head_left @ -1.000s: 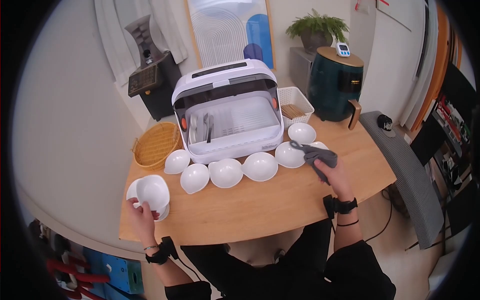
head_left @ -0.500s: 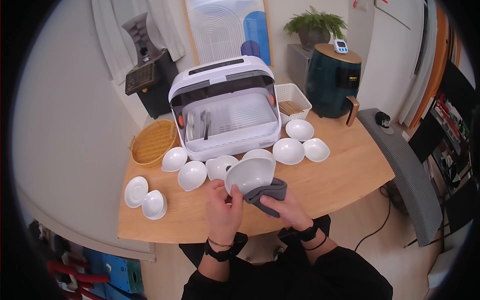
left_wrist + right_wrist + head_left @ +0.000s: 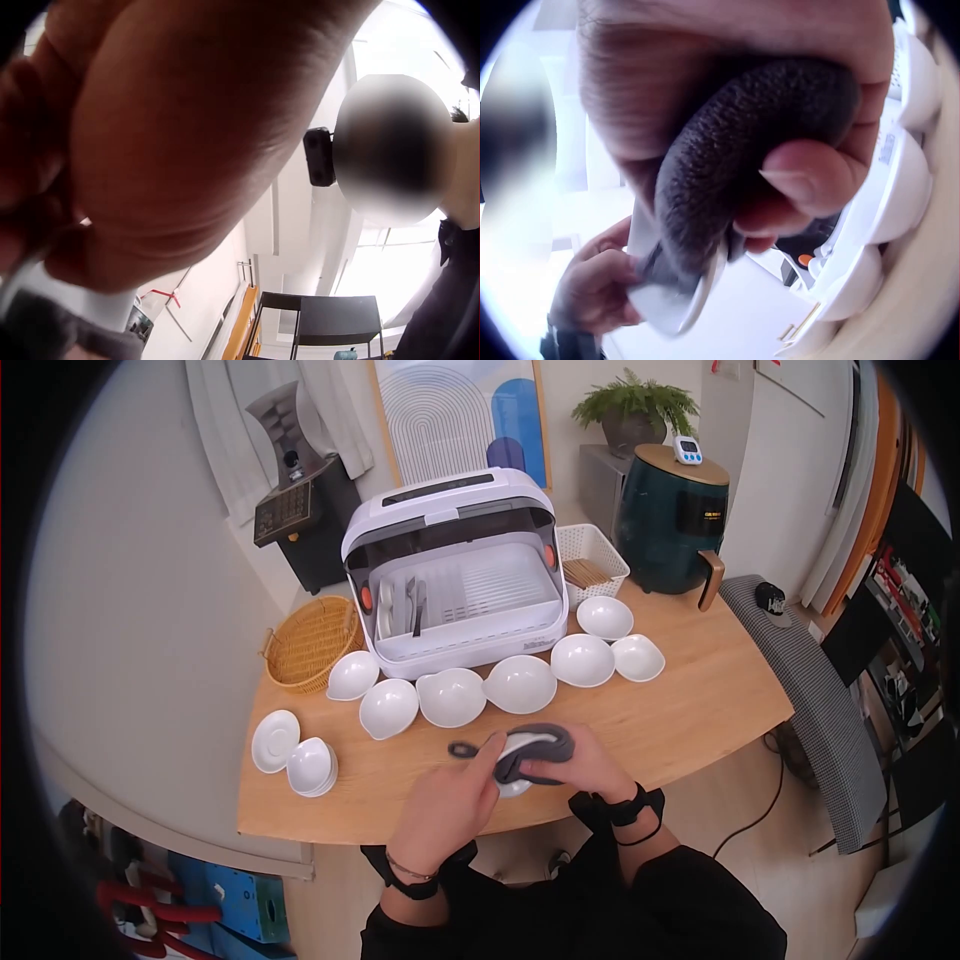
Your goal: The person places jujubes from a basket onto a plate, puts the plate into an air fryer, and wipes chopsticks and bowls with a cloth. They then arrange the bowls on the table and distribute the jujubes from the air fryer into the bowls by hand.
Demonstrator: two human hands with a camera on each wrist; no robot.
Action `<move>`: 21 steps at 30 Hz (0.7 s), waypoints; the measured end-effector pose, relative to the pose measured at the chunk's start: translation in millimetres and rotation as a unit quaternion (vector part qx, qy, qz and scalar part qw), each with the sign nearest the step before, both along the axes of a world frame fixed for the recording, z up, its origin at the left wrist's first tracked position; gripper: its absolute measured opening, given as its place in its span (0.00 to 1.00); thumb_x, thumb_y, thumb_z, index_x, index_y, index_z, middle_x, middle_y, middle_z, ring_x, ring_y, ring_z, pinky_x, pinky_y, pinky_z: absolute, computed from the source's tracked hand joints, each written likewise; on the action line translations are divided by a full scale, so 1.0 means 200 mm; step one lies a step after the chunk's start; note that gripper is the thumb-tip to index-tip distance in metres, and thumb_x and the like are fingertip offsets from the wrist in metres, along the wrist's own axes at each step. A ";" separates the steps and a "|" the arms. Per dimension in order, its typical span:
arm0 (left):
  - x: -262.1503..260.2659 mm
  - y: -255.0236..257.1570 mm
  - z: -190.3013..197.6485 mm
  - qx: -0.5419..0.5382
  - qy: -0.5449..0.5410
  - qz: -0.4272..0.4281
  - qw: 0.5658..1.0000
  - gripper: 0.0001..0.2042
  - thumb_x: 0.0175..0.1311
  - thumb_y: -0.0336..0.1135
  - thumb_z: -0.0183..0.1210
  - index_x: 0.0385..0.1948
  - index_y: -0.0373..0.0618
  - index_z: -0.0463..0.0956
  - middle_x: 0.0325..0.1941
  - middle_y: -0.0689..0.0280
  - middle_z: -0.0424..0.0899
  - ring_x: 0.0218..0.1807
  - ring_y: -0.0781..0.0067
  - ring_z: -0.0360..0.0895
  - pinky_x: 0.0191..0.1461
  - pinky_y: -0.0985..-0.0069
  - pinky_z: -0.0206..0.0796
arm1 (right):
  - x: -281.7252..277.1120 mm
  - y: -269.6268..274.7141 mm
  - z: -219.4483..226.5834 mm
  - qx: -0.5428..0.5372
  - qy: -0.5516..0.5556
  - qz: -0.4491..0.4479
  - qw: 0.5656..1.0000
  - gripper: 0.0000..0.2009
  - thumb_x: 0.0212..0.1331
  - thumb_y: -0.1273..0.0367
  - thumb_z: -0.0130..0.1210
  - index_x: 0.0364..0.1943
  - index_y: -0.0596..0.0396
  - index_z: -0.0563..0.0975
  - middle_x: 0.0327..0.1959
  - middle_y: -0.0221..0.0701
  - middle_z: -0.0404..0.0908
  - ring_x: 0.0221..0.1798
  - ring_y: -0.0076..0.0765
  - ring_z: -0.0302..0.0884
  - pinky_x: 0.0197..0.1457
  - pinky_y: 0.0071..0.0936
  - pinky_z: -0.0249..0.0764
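My left hand (image 3: pixel 448 812) grips a white bowl (image 3: pixel 664 309), held tilted in front of me over the table's near edge. Folded over the bowl's rim is a dark grey cloth (image 3: pixel 712 165), which my right hand (image 3: pixel 592 768) holds with fingers curled and thumb pressed to it. Much of the bowl is hidden behind the cloth and both hands in the head view. On the table's left stand a stack of small white bowls (image 3: pixel 312 768) and a white saucer (image 3: pixel 275 741).
Several white bowls (image 3: pixel 521 685) line the front of a white dish box (image 3: pixel 470 653) with its lid raised and cutlery inside. A wicker basket (image 3: pixel 312 644) sits left, a white basket (image 3: pixel 596 550) of sticks right, and a green air fryer (image 3: pixel 668 525) behind.
My left hand has brought the bowl from the stack on the left to the middle. My right hand has moved left with the cloth, now wrapped over the bowl's rim.
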State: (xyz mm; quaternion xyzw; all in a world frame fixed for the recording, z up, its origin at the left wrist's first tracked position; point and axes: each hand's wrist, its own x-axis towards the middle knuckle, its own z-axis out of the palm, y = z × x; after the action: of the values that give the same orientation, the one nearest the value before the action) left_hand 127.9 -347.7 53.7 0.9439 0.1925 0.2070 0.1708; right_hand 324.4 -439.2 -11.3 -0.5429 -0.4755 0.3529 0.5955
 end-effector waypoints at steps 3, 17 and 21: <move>-0.01 -0.04 0.03 0.025 0.132 0.000 0.991 0.23 0.62 0.32 0.57 0.61 0.50 0.71 0.24 0.56 0.80 0.25 0.52 0.79 0.31 0.59 0.71 | -0.02 -0.01 0.07 -0.054 -0.183 0.065 0.980 0.19 0.50 0.71 0.69 0.48 0.56 0.80 0.44 0.37 0.85 0.46 0.36 0.83 0.51 0.31 0.76; 0.06 -0.04 -0.09 0.128 -0.003 0.047 0.991 0.17 0.61 0.30 0.59 0.52 0.43 0.75 0.33 0.59 0.77 0.35 0.57 0.78 0.37 0.65 0.71 | -0.07 -0.01 0.12 -0.001 -0.280 -0.095 0.955 0.19 0.51 0.70 0.66 0.50 0.51 0.78 0.39 0.41 0.85 0.40 0.49 0.83 0.43 0.36 0.79; 0.08 -0.07 -0.07 0.218 0.116 0.048 0.968 0.15 0.60 0.31 0.60 0.49 0.44 0.76 0.32 0.62 0.76 0.35 0.57 0.77 0.38 0.63 0.70 | -0.14 0.01 0.10 -0.110 -0.407 -0.081 0.903 0.16 0.54 0.66 0.63 0.48 0.48 0.78 0.36 0.37 0.84 0.38 0.51 0.81 0.40 0.40 0.77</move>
State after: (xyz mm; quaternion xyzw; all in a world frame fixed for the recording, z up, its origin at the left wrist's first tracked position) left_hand 144.1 -361.0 40.4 0.9655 0.2067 0.1408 -0.0729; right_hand 296.7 -437.5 7.8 -0.7379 -0.5890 0.1015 0.3134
